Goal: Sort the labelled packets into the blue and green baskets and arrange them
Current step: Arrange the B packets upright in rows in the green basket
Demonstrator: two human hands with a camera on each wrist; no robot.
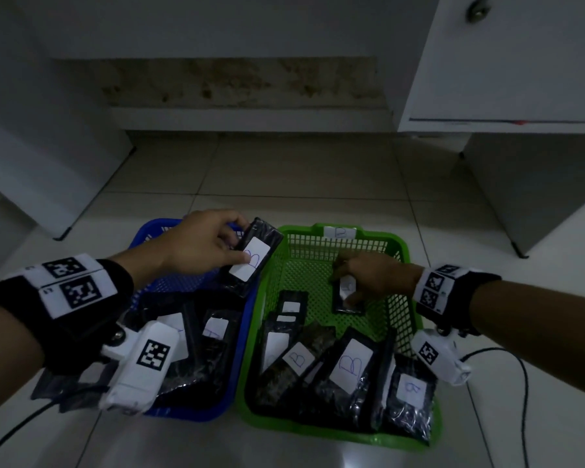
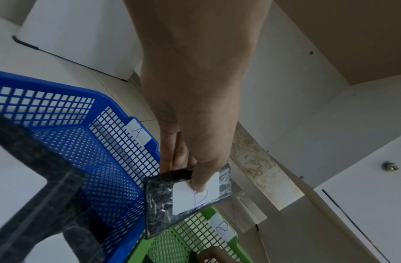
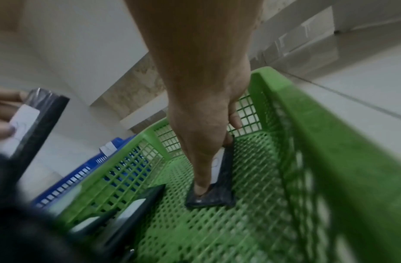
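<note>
My left hand (image 1: pixel 240 246) pinches a black packet (image 1: pixel 265 236) with a white label marked B, thumb on the label (image 2: pixel 195 197). It hangs tilted over the seam between the blue basket (image 1: pixel 151 231) and the green basket (image 1: pixel 416 300). My right hand (image 1: pixel 350 285) grips a smaller black packet (image 1: pixel 348 308) that lies on the green basket's mesh floor (image 3: pixel 251 222), thumb along its label (image 3: pixel 215 167). Several black packets marked B (image 1: pixel 350 364) lie in the green basket's near half. Several more (image 1: pixel 213 329) fill the blue basket, partly hidden by my left wrist.
The baskets stand side by side on pale floor tiles (image 1: pixel 284 173). The blue one carries a tag A (image 2: pixel 138 132), the green one a tag B (image 2: pixel 222 229). White cabinets (image 1: pixel 520 62) stand to the right and left, a stained wall base behind. Black cables (image 1: pixel 520 383) trail on the floor.
</note>
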